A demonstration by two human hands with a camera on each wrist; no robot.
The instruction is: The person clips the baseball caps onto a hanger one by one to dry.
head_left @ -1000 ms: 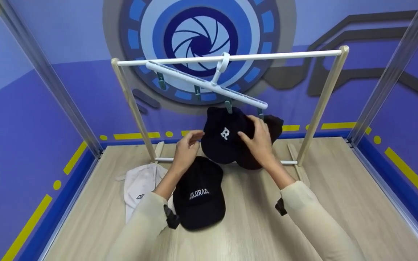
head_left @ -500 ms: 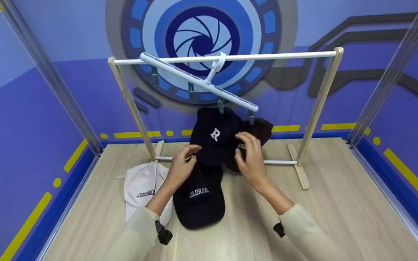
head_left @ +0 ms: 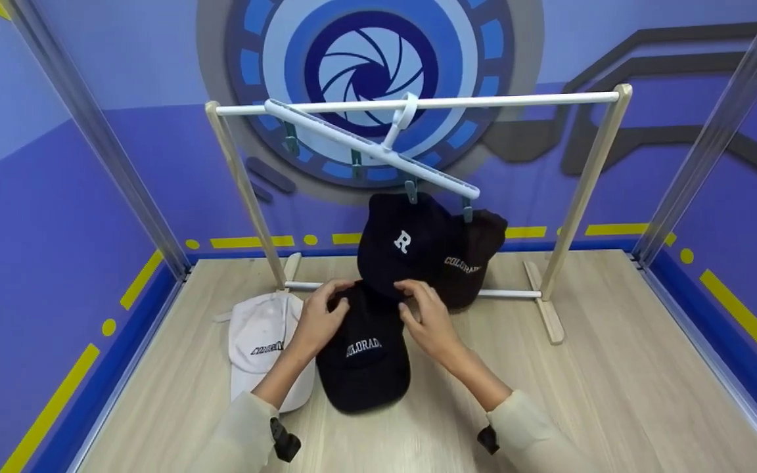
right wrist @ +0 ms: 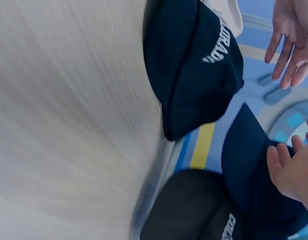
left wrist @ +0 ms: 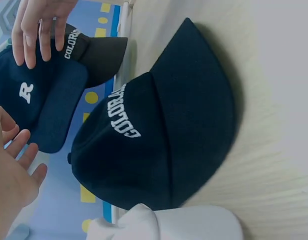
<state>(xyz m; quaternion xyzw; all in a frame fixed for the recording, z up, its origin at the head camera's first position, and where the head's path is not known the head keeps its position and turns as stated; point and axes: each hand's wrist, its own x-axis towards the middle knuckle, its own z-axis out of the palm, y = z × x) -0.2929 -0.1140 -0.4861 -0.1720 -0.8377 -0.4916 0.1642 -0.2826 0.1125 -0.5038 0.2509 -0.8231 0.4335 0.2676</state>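
Observation:
In the head view my left hand (head_left: 316, 318) hovers over the upper left of a black cap (head_left: 365, 371) lettered in white, which lies on the table. My right hand (head_left: 432, 325) is at its upper right, just below a hanging black cap (head_left: 388, 220) with a white R. Both hands have loosely bent fingers and hold nothing. A green clip (head_left: 411, 190) holds the R cap on a white hanger (head_left: 378, 151). Beside it a dark brown cap (head_left: 487, 236) hangs from the end clip (head_left: 467, 213). The left wrist view shows a gap between the left hand (left wrist: 14, 172) and the lying cap (left wrist: 149, 135).
A white cap (head_left: 267, 328) lies left of the black one. The hanger slants from a rack's white rail (head_left: 523, 101); two more green clips hang from its left half. Wooden rack posts (head_left: 587, 190) stand on both sides, with blue walls behind and beside.
Both hands have come down from the hanging R cap to the black cap on the table; the right one also moved left. The hanger swung slightly, and both hanging caps stayed clipped.

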